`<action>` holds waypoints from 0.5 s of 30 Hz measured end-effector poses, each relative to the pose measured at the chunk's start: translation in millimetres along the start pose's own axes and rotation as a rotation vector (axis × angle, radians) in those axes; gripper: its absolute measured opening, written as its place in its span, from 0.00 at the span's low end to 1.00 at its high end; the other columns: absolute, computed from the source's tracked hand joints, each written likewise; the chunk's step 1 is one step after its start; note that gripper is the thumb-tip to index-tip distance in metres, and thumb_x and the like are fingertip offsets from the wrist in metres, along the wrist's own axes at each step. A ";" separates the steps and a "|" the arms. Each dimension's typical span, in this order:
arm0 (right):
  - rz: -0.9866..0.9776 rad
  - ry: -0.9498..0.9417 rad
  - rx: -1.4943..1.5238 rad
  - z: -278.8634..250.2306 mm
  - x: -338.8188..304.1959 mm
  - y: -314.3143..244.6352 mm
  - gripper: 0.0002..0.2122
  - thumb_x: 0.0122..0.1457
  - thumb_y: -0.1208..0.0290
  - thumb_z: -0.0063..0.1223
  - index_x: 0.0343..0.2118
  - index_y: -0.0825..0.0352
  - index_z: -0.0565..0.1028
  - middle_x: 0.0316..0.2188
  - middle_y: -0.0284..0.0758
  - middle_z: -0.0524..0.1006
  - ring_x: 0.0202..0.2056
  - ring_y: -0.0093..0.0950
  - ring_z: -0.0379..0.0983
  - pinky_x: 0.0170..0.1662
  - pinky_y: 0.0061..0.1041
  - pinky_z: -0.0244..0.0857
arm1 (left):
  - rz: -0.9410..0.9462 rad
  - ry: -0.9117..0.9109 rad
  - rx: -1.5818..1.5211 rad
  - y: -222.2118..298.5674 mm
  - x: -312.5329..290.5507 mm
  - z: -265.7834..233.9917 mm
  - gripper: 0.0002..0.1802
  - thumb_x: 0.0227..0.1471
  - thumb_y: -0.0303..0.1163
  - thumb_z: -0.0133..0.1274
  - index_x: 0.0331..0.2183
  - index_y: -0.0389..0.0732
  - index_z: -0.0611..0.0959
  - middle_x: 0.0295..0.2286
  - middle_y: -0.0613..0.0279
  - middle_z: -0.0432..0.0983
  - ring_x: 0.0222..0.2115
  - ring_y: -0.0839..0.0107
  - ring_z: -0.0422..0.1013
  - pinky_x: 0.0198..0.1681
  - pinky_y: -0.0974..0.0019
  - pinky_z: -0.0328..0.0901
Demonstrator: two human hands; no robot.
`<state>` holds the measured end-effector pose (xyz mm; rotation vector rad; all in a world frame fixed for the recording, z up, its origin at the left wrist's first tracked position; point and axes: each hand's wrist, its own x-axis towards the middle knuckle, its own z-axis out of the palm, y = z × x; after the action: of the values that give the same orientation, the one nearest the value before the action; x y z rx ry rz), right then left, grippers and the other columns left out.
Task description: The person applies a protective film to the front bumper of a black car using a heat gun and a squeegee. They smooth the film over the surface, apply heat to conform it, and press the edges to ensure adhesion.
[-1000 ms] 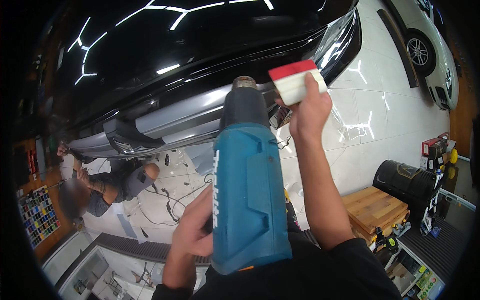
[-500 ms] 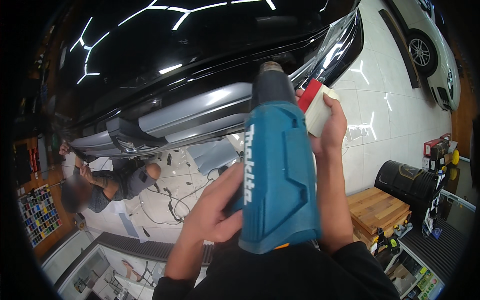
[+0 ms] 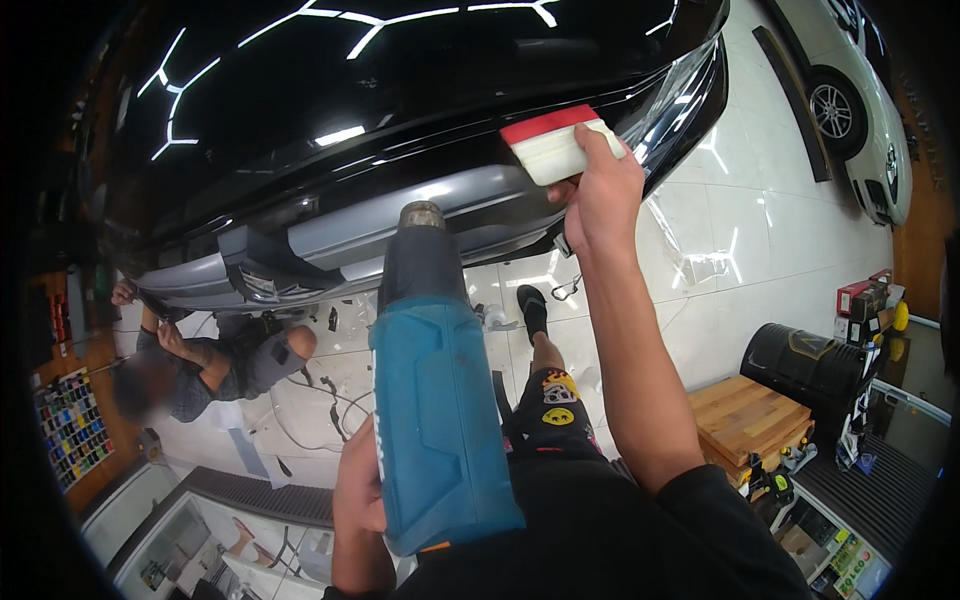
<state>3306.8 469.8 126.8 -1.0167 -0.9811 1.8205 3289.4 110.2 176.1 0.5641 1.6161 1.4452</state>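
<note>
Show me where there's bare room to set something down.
The widest free patch is the white tiled floor between your right hand and the white car, bordered nearer you by the black drum. The wooden block top also looks bare, though tools crowd its near side. Left of the heat gun is crowded: cables and a co-worker take up that floor.

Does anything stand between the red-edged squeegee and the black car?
Nothing visible does: the squeegee in the right hand overlaps the car in view, with the heat gun to its left. Contact is unclear.
</note>
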 end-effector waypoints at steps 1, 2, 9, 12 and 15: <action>0.000 0.000 -0.019 4.0 -0.8 -1.2 0.10 0.61 0.73 0.50 0.41 0.75 0.70 0.30 0.44 0.78 0.22 0.30 0.77 0.17 0.24 0.67 | 0.004 0.004 -0.009 -1.2 -3.4 -3.3 0.37 0.45 0.44 0.63 0.50 0.25 0.76 0.48 0.39 0.74 0.46 0.52 0.75 0.49 0.58 0.68; 0.000 0.003 -0.036 6.9 -2.1 -1.5 0.10 0.61 0.73 0.50 0.41 0.75 0.70 0.30 0.44 0.78 0.21 0.30 0.76 0.17 0.23 0.67 | 0.008 0.007 -0.016 -2.1 -6.3 -6.1 0.38 0.45 0.44 0.64 0.50 0.25 0.76 0.47 0.39 0.74 0.46 0.52 0.75 0.49 0.58 0.68; -0.096 0.160 -0.056 33.1 -15.1 14.6 0.09 0.58 0.75 0.50 0.39 0.74 0.69 0.27 0.43 0.76 0.19 0.30 0.76 0.14 0.24 0.66 | 0.029 0.008 -0.055 -2.0 -18.4 -19.8 0.37 0.45 0.43 0.64 0.49 0.24 0.77 0.46 0.39 0.74 0.44 0.53 0.76 0.47 0.60 0.69; -0.112 0.190 -0.104 39.1 -13.4 12.0 0.09 0.57 0.75 0.50 0.38 0.74 0.69 0.27 0.42 0.77 0.20 0.30 0.76 0.14 0.24 0.66 | 0.015 -0.031 -0.060 -3.5 -19.8 -25.8 0.36 0.46 0.42 0.64 0.49 0.24 0.77 0.46 0.40 0.75 0.43 0.54 0.76 0.47 0.61 0.69; -0.120 0.206 -0.131 42.2 -12.3 9.4 0.08 0.57 0.75 0.49 0.37 0.74 0.70 0.27 0.41 0.77 0.21 0.30 0.77 0.14 0.25 0.66 | 0.042 -0.053 0.027 4.2 -15.6 -24.9 0.35 0.48 0.42 0.62 0.49 0.24 0.77 0.45 0.40 0.75 0.43 0.54 0.76 0.47 0.61 0.68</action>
<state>3270.6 445.4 137.4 -1.1736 -1.0217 1.5365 3276.0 84.8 183.5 0.6500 1.5929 1.4297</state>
